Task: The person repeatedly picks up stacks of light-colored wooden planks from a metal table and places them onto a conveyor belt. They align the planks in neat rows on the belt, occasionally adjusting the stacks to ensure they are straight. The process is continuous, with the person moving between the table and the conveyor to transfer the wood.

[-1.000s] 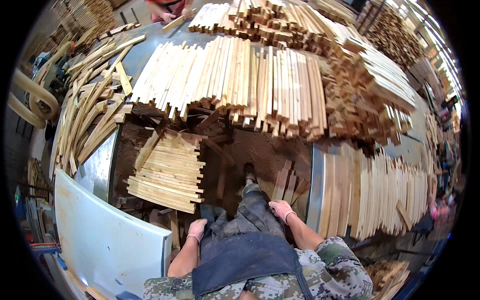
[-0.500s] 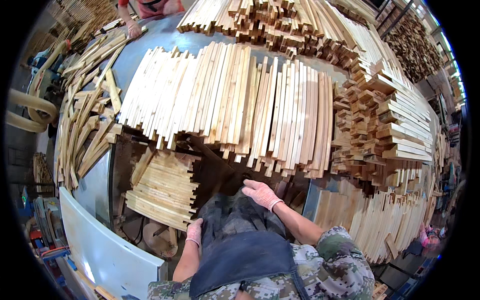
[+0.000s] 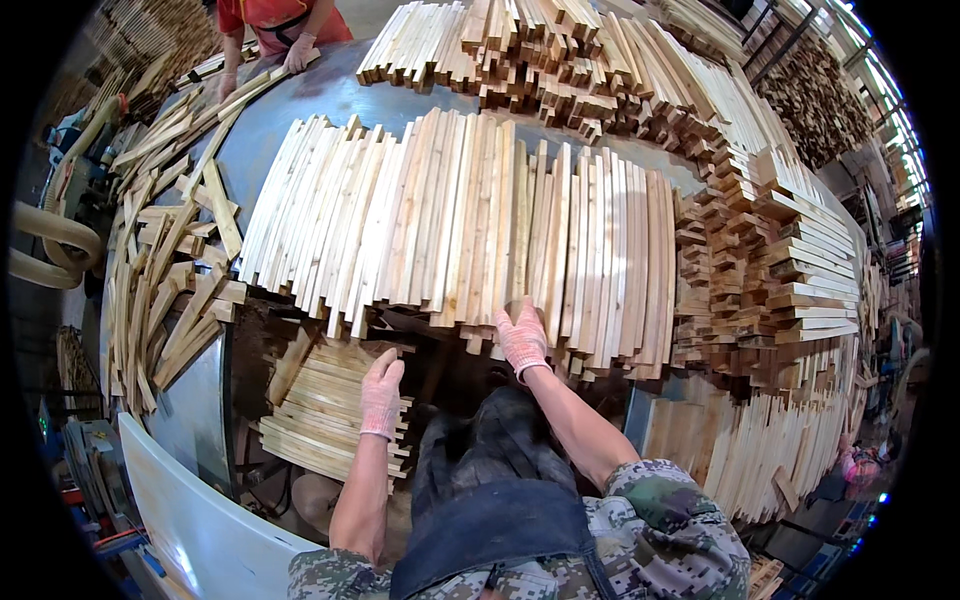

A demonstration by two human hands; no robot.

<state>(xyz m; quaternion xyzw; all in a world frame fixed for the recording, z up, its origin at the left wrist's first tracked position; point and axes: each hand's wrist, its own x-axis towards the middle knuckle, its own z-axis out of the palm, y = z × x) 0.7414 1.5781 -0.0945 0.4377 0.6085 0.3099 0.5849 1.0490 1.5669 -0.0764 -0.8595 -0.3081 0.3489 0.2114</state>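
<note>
A wide row of pale wooden strips (image 3: 400, 220) lies side by side on the metal table before me, near ends sticking out past its edge. My right hand (image 3: 523, 342), in a pinkish knit glove, reaches the near ends right of the middle; its thumb and fingers are apart, touching the strips. Lower and to the left, my left hand (image 3: 380, 398), gloved alike, is raised in front of the row with nothing visible in it. Its fingers point forward, slightly apart. Behind it, below table height, is a stack of strips (image 3: 325, 415).
Loose offcuts (image 3: 180, 270) heap at the left. Stacked wooden blocks (image 3: 715, 270) rise on the right, with more bundles (image 3: 540, 60) at the back. A curved metal panel (image 3: 190, 505) stands at lower left. Across the table, a person (image 3: 280, 25) in red handles a long strip.
Both my hands have moved forward and up, the right one from my lap to the strips' ends. The person across has come further into view, with both hands at a strip.
</note>
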